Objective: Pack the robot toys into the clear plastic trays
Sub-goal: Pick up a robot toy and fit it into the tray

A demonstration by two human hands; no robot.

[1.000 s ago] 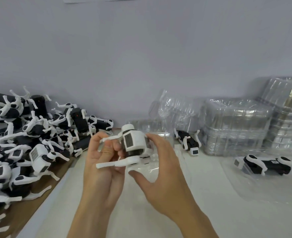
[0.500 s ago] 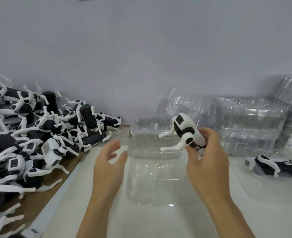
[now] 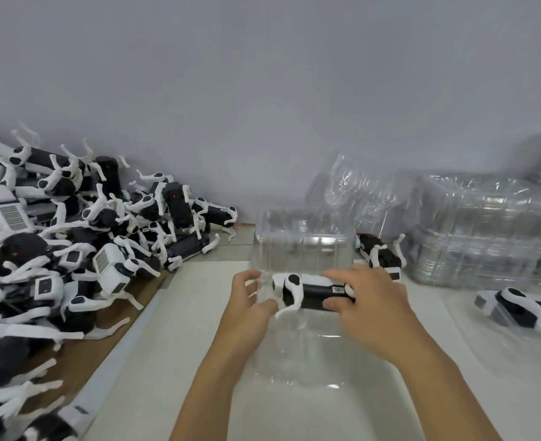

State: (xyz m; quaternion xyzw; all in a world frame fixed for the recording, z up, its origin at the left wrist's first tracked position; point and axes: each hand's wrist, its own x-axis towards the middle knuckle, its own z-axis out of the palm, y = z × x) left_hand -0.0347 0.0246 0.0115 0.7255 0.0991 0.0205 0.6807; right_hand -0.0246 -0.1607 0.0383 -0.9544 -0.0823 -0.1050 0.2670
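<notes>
- Robot toy (image 3: 310, 291): long axis left–right, lying on its side over the open clear tray (image 3: 297, 354); which end is the head I cannot tell.
- Right hand (image 3: 371, 308): fingers curled round the toy's right end, gripping.
- Left hand (image 3: 246, 308): part curled, thumb at the toy's white leg, fingers at the tray edge.
- Count: one held toy, two more toys (image 3: 380, 254) on the right, one large pile (image 3: 71, 243) left.

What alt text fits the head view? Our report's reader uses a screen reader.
Two bare hands lower a black-and-white robot toy into an open clear plastic tray: the right hand grips its body, the left hand its front. A heap of toys lies left, stacked trays right.
</notes>
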